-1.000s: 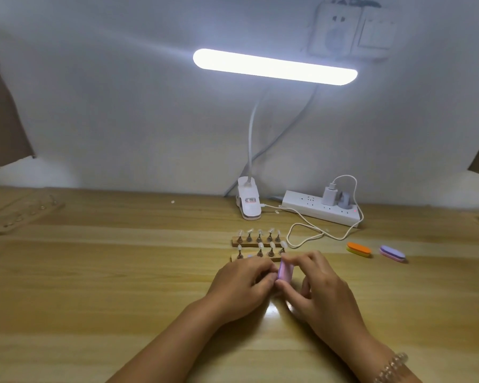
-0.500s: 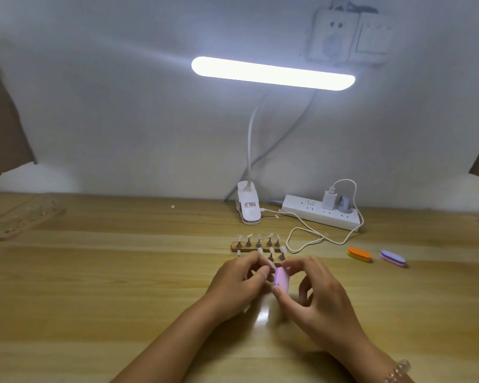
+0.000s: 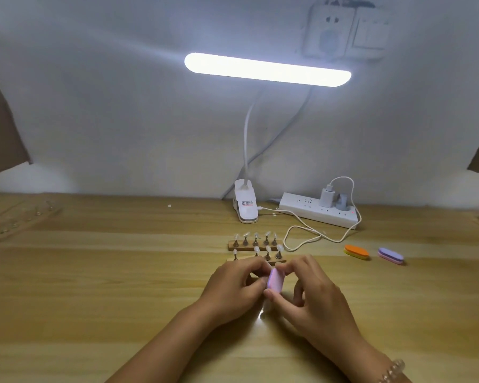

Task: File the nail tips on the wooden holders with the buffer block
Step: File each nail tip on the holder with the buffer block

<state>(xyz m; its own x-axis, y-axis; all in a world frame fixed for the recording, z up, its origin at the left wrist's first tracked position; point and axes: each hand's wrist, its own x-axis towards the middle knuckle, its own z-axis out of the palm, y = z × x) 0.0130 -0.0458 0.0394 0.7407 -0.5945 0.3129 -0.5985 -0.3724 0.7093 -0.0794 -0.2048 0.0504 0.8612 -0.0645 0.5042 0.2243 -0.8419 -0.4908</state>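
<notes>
Head view: the right hand (image 3: 313,294) pinches the pink foam buffer block (image 3: 275,280), probably light and squashy, by its ends, just before the wooden peg holders (image 3: 232,246). Against it the left hand (image 3: 233,283) pinches a clear nail tip (image 3: 267,263), likely brittle.

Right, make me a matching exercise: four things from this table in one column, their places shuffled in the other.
Things:
1. pink block
2. orange block
3. purple block
4. white charger

Places:
A. plugged into the power strip
B. lying on the table, farthest right of the blocks
C. pinched in the right hand
D. lying on the table, just left of the purple block

Pairs: 1-C, 2-D, 3-B, 4-A
</notes>
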